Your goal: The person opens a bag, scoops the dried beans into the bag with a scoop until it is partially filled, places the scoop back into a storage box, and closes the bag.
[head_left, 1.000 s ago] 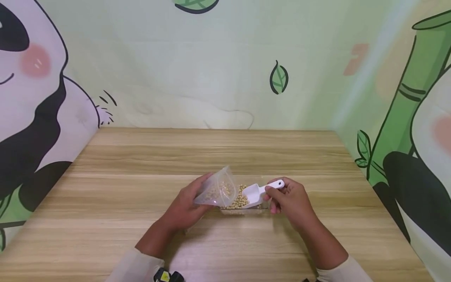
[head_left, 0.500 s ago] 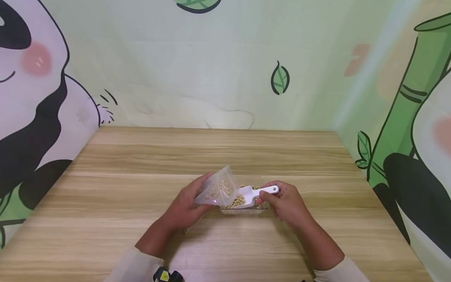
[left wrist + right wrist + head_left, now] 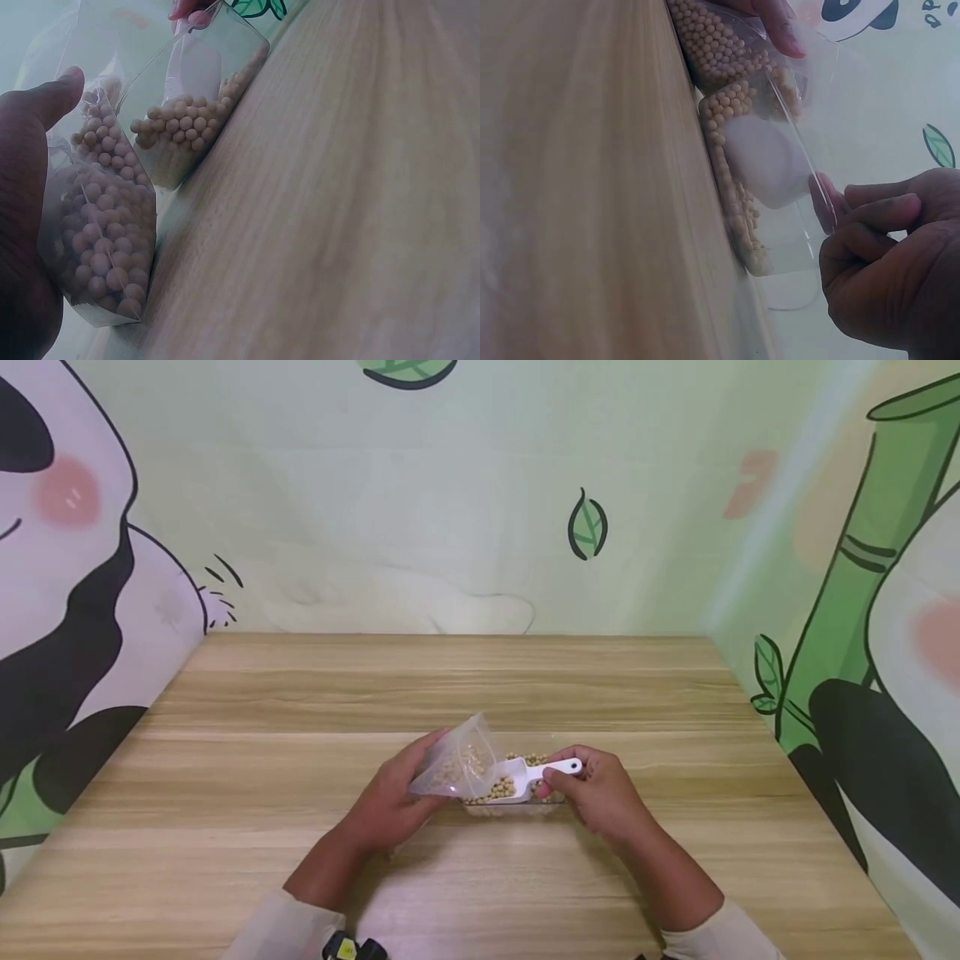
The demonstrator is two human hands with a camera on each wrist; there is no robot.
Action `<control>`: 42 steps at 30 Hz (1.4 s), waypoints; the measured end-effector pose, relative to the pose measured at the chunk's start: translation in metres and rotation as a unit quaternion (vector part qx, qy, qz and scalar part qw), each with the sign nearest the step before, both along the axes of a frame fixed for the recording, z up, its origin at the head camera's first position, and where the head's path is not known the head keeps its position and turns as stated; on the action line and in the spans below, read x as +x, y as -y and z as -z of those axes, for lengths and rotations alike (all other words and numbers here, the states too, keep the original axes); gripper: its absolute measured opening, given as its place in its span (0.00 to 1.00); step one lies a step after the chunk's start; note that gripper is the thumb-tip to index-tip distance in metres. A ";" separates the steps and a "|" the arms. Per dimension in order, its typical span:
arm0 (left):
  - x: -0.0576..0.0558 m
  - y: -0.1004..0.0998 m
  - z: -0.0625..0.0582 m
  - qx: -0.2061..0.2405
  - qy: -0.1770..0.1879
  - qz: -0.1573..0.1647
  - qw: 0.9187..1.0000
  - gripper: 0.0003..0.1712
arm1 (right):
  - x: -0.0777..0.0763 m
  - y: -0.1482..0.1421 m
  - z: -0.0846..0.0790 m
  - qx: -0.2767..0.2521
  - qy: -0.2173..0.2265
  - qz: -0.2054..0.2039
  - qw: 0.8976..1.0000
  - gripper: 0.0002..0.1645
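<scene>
My left hand (image 3: 397,797) grips a clear plastic bag (image 3: 457,760), its mouth tilted toward the right. Round beige beans (image 3: 105,247), like soybeans, fill much of the bag in the left wrist view. Right beside it a clear rectangular box (image 3: 517,810) stands on the table, with more beans (image 3: 184,124) in it. My right hand (image 3: 600,789) pinches the handle of a white scoop (image 3: 517,777) between thumb and fingers. The scoop's blade (image 3: 769,161) is down inside the box among the beans, seen through the clear wall in the right wrist view.
A wood-grain table (image 3: 300,693) spreads around the hands. Behind it hangs a pale green backdrop (image 3: 337,485) with cartoon pandas and bamboo. A black device (image 3: 352,946) is worn at my left wrist.
My right hand has moved left with the scoop, sliding its blade through the beans toward the bag's mouth. My left hand and the bag hold nearly still.
</scene>
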State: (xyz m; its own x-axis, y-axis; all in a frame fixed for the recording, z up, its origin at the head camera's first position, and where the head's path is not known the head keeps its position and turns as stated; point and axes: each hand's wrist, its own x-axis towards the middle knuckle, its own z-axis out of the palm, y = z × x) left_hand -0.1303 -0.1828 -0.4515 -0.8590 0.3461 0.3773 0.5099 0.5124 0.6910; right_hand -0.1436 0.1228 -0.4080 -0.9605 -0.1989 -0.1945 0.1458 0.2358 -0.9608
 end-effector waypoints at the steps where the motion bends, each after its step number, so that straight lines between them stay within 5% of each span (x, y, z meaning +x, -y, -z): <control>1: 0.000 0.000 0.000 0.000 0.000 0.000 1.000 0.46 | 0.000 0.000 0.000 -0.004 0.003 0.002 1.000 0.11; 30: 0.001 0.000 0.000 0.005 0.003 -0.002 1.000 0.46 | -0.006 -0.013 0.002 -0.189 0.093 0.054 0.976 0.04; 42: 0.000 0.000 0.000 0.002 0.004 -0.008 1.000 0.46 | -0.008 -0.020 -0.002 -0.262 0.069 0.108 0.956 0.07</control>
State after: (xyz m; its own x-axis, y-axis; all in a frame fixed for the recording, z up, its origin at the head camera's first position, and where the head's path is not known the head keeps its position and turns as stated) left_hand -0.1308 -0.1826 -0.4520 -0.8673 0.3314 0.3715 0.4963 0.5178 0.6968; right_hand -0.1515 0.1425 -0.4059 -0.9627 -0.1030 -0.2503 0.2704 -0.3231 -0.9069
